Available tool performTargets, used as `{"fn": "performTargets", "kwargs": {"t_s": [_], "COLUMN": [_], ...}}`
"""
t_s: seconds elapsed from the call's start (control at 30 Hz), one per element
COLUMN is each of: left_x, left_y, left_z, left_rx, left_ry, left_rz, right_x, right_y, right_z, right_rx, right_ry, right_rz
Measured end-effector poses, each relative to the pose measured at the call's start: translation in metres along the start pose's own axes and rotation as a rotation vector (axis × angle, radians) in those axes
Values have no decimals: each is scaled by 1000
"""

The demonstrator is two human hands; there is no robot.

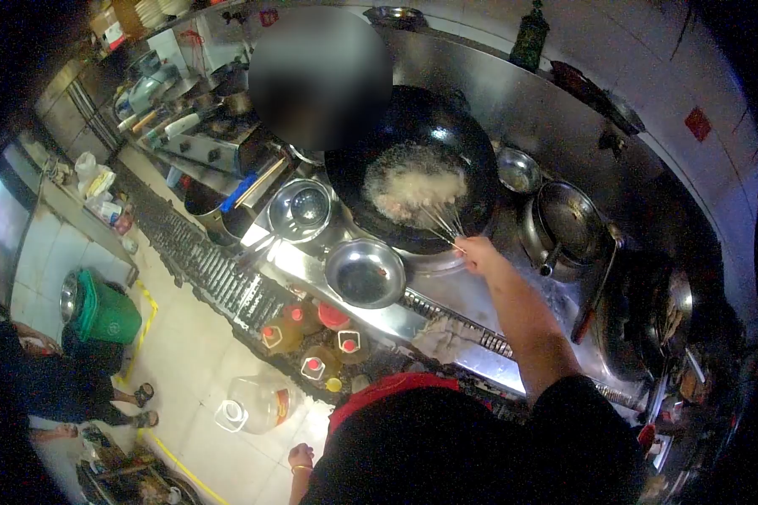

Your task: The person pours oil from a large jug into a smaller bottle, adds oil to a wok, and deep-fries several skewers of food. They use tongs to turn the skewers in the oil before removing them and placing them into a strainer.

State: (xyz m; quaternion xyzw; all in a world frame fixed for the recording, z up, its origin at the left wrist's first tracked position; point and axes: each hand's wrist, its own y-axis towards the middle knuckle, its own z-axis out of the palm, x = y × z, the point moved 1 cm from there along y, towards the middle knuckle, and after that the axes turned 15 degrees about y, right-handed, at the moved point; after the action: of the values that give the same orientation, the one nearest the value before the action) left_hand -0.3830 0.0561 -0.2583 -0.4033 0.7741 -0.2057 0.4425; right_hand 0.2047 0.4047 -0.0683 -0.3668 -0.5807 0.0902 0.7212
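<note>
My right hand (477,254) is closed round a bundle of thin sticks (446,225), whose spread tips reach into a large black wok (473,160). Pale food (413,181) bubbles in liquid in the wok. Low at my side hangs my left hand (301,455), away from the stove, with its fingers curled; nothing shows in it. Left of the wok stand a perforated metal strainer (301,210) and, nearer to me, a shallow metal bowl (365,273).
A small metal bowl (519,171) and a dark pan (569,220) sit right of the wok. Oil bottles (318,364) and a large clear jug (259,404) stand below the counter. Another person (50,379) is at the left, near a green bin (108,310).
</note>
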Motion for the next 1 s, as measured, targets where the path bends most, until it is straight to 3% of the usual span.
{"fn": "performTargets", "kwargs": {"t_s": [0.13,0.23,0.27,0.33,0.43,0.5,0.63,0.7,0.73,0.9,1.0], "left_x": [7,38,29,11,1,-37,-34,-11,-5,-30,-40], "left_y": [2,33,27,15,16,-9,0,15,18,-5,-10], "left_z": [6,12,9,-1,-1,-10,-16,-11,-9,-21,-23], "left_rx": [-7,76,95,133,82,65,116,121,123,150,105], "left_ry": [-209,-290,-251,-172,-207,-31,1,-111,-167,-17,40], "left_rz": [-7,-28,-3,48,-23,-74,-39,-147,-201,-67,-71], "right_x": [-5,11,20,19,10,7,17,19,12,-36,-18], "right_y": [3,-52,-69,-68,-53,-47,-41,-57,-51,7,-35], "right_z": [-1,28,37,45,47,47,44,46,41,15,29], "right_rx": [-80,-500,-389,-370,-369,-359,-347,-347,-306,8,150], "right_ry": [-267,-1138,-1208,-1353,-1493,-1496,-1211,-1121,-1043,-502,180], "right_rz": [-155,-668,-566,-549,-526,-504,-398,-425,-517,-833,-185]}}
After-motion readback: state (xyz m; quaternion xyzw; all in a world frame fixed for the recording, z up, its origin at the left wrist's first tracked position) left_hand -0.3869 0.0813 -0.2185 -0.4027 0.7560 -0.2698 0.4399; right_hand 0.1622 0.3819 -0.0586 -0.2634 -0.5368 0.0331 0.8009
